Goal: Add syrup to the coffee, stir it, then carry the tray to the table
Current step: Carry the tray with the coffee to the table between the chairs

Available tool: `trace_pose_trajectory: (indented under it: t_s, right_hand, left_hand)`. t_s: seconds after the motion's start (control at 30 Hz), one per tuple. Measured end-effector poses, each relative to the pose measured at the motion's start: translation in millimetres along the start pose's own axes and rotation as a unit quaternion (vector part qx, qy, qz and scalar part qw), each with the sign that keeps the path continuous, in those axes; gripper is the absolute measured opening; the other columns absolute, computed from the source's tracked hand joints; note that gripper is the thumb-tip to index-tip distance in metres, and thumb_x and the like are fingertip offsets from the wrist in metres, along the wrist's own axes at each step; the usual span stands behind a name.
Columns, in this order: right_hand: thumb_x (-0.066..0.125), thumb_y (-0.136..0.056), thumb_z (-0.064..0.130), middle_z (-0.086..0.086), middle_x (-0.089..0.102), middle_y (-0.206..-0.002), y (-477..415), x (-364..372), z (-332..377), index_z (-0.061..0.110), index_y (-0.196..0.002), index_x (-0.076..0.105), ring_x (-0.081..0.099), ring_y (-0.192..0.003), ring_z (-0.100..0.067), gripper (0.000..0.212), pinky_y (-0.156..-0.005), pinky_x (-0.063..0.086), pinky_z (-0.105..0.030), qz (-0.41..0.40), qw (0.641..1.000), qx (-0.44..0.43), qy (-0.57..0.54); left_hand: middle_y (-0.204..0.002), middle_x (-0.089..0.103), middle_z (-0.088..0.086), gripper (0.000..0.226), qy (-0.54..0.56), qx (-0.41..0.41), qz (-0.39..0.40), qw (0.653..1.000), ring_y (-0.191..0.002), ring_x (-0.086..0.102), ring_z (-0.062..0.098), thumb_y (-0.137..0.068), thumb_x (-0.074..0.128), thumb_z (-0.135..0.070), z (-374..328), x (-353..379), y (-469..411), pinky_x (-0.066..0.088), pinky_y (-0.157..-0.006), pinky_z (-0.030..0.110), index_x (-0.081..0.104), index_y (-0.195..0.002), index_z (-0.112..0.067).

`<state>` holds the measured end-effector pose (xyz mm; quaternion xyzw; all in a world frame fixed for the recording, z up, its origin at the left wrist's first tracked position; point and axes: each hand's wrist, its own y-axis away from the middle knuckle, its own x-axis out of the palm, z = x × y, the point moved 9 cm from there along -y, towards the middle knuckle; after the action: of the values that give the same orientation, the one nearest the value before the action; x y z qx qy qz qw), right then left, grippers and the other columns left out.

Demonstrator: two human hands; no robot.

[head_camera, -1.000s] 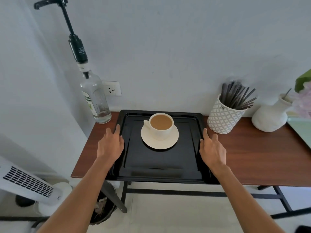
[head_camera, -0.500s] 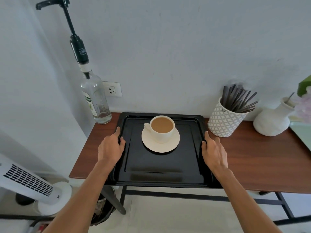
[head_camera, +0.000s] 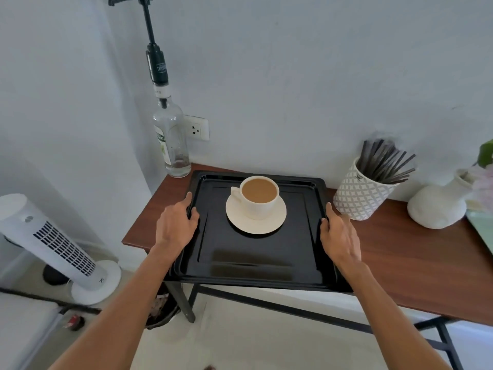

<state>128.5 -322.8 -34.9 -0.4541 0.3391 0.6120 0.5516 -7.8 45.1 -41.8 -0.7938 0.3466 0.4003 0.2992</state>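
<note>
left hand (head_camera: pixel 174 228) grips tray (head_camera: pixel 253 255) rim | right hand (head_camera: pixel 340 237) likewise, seemingly | cup (head_camera: pixel 258 201) on saucer (head_camera: pixel 256 227)

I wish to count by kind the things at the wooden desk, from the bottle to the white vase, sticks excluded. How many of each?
Syrup bottle: 1
Tray: 1
Cup: 1
Saucer: 1
Stick holder: 1
Vase: 1
Total: 6
</note>
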Motion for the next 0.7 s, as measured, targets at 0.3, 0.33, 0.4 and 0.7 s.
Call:
trace_pose_trajectory:
  t_s: [0.3,0.33,0.4,0.7]
  right_hand:
    - [0.041,-0.108,0.017,-0.026,0.055,-0.116,8.8,6.2,36.8,0.013,-0.158,0.032,0.064,-0.095,-0.043,0.051,-0.080,0.052,-0.043,0.021,0.997,-0.074,-0.019]
    - [0.041,-0.108,0.017,-0.026,0.055,-0.114,10.9,7.6,43.3,0.013,-0.158,0.033,0.064,-0.093,-0.043,0.051,-0.079,0.052,-0.044,0.023,0.996,-0.084,-0.020]
    - [0.041,-0.108,0.018,-0.025,0.055,-0.113,15.5,10.6,57.5,0.015,-0.158,0.033,0.064,-0.091,-0.043,0.051,-0.078,0.052,-0.044,0.029,0.994,-0.103,-0.023]
    - [0.042,-0.107,0.018,-0.021,0.057,-0.108,38.5,29.1,135.0,0.018,-0.156,0.034,0.049,-0.075,-0.028,0.050,-0.071,0.046,-0.038,0.058,0.979,-0.190,-0.043]
  left_hand:
    - [-0.069,0.071,0.014,0.049,-0.009,-0.049,-0.059,0.997,-0.059,0.061,0.030,-0.099,0.056,-0.023,33.2,-48.6,45.4,0.059,-0.067,0.043,0.052,-0.147,-0.013]
    - [-0.074,0.073,0.017,0.049,-0.008,-0.057,-0.061,0.996,-0.064,0.065,0.034,-0.100,0.055,-0.023,38.4,-53.7,51.6,0.060,-0.069,0.044,0.051,-0.147,-0.012]
    - [-0.080,0.074,0.021,0.050,-0.001,-0.071,-0.068,0.995,-0.072,0.069,0.040,-0.100,0.054,-0.023,49.7,-64.7,64.1,0.060,-0.070,0.046,0.049,-0.148,-0.010]
    - [-0.064,0.064,0.006,0.047,-0.030,-0.147,-0.146,0.978,-0.052,0.055,0.020,-0.099,0.057,-0.023,105.3,-126.9,126.5,0.045,-0.057,0.030,0.055,-0.145,-0.012]
